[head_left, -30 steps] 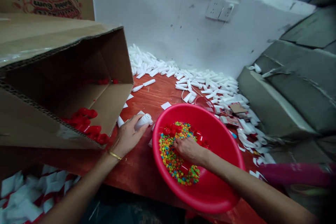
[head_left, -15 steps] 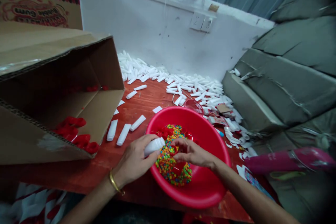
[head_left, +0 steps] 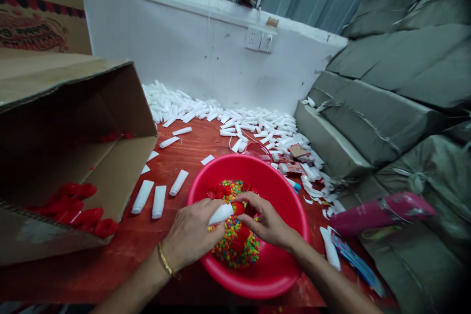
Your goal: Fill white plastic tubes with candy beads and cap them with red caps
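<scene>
Red desk (head_left: 195, 144) holds the basin (head_left: 294, 196) near. Left hand (head_left: 193, 230) pinches a white tube (head_left: 221, 213), its end facing the red cap (head_left: 238, 207) pinched by the right hand (head_left: 267, 221), perhaps for easy alignment.

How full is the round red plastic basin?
The basin is partly full: small multicoloured candies and red plastic caps lie on its floor, leaving its right side bare.

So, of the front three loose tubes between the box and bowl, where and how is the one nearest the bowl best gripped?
I'd pinch the tube across its rounded middle, coming from above, fingers along both long sides: it lies on the table, slanting toward the wall, both those sides exposed.
</scene>
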A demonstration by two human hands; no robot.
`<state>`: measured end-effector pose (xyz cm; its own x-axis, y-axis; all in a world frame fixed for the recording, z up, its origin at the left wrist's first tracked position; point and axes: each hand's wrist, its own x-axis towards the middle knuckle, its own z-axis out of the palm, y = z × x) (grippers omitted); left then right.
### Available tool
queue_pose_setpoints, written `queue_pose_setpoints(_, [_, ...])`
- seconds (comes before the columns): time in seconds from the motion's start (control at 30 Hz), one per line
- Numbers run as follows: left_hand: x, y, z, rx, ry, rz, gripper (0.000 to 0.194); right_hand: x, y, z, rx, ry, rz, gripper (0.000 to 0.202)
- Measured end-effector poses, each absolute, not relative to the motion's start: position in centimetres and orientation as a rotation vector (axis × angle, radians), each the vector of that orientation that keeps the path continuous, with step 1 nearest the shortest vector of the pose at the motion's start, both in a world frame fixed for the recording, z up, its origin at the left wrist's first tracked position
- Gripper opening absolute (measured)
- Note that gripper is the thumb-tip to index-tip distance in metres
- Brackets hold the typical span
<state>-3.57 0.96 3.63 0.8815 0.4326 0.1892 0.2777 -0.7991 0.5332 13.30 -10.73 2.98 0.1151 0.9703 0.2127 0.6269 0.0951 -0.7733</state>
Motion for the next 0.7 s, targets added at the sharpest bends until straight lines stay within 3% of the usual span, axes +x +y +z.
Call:
queue_pose_setpoints(0.3, [-2.8, 0.9, 3.3, 2.625, 0.446, 0.271, 0.016, 13.4, -10.3, 3.0, -1.587, -1.815, 0.567, 0.024])
queue_pose_setpoints(0.4, [-2.4, 0.8, 2.5, 2.619, 0.408, 0.294, 0.013, 13.2, -10.0, 2.2, -1.809, -1.646, 0.738, 0.049])
queue_pose_setpoints(0.5, [-2.2, 0.7, 2.3, 2.617, 0.445, 0.310, 0.008, 12.9, -9.9, 2.1, -1.943, -1.470, 0.745, 0.058])
queue_pose_setpoints(0.7, [-2.2, 0.9, 2.2, 2.641, 0.510, 0.344, 0.005, 13.0, -10.2, 4.2, -1.689, -1.702, 0.590, 0.027])
